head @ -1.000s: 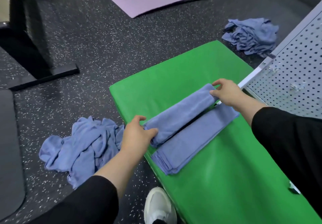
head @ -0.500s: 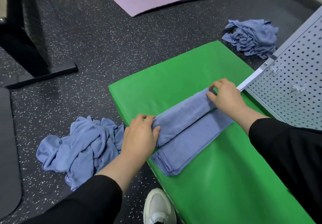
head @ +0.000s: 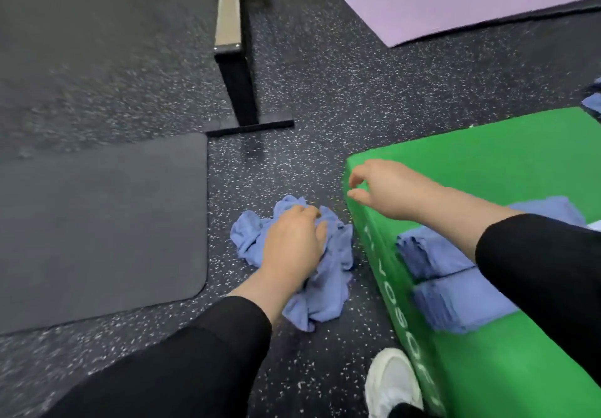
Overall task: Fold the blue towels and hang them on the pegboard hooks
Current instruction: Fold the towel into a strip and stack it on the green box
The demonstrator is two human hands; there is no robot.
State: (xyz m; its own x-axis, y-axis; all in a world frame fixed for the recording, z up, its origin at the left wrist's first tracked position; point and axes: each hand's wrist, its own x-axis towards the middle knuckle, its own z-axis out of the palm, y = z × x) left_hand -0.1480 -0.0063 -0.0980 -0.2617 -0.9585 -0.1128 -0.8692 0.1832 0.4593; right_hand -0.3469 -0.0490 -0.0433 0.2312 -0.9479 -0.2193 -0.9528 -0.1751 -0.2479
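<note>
The green block point(head: 507, 170) fills the 3 o'clock side, two folded towels point(head: 455, 300) lying at its near edge under the right sleeve. On the floor at 6 o'clock sits the crumpled heap point(head: 325, 287). The left hand point(head: 292, 248) presses down on it, its grip curling into the cloth; the right hand point(head: 387, 186) hovers over the block's corner, grip loosely curled and holding nothing. Risk: a fistful may lift several tangled towels at once — or the sweeping right sleeve may drag a folded towel off the edge. Half a second ago both hands were flattening a fold; the view has swung left, the pegboard gone.
</note>
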